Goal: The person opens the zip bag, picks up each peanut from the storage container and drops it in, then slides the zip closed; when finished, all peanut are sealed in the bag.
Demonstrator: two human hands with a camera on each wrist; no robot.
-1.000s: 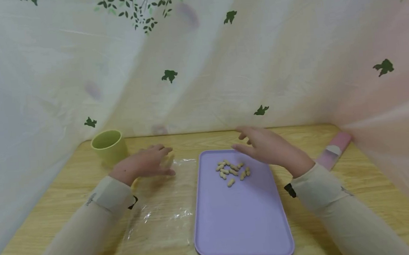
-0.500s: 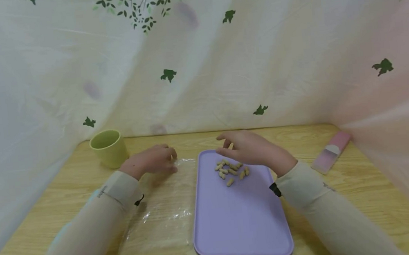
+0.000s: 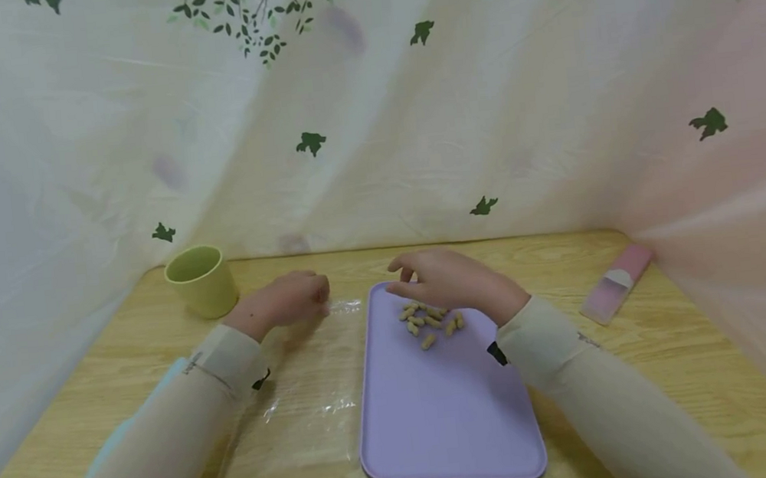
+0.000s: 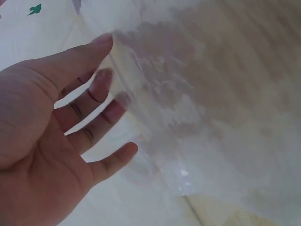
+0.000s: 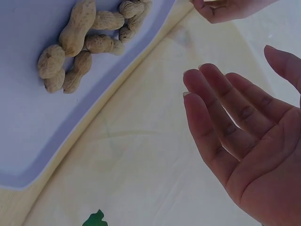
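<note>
A clear plastic bag [image 3: 304, 431] lies flat left of the purple tray [image 3: 452, 425]. My left hand [image 3: 292, 298] is at its far edge. The left wrist view shows the thumb and a fingertip pinching the edge of the bag [image 4: 211, 94], with the other fingers spread behind it. Several unshelled peanuts [image 3: 428, 341] lie in the tray's far half. Over the tray's far end hovers my right hand [image 3: 452, 278], holding nothing. In the right wrist view its fingers [image 5: 202, 120] are loosely extended, apart from the peanuts [image 5: 77, 28].
At the back left of the wooden table [image 3: 654, 390] stands a yellow-green cup [image 3: 211, 290]. A pink package [image 3: 617, 284] lies at the right. Something light blue [image 3: 109, 454] shows partly under my left sleeve. A leaf-printed curtain [image 3: 382, 154] borders the table.
My right hand has moved left over the tray's far end. My left hand has shifted slightly right, its fingers closing at the bag's edge. More of the light blue thing shows.
</note>
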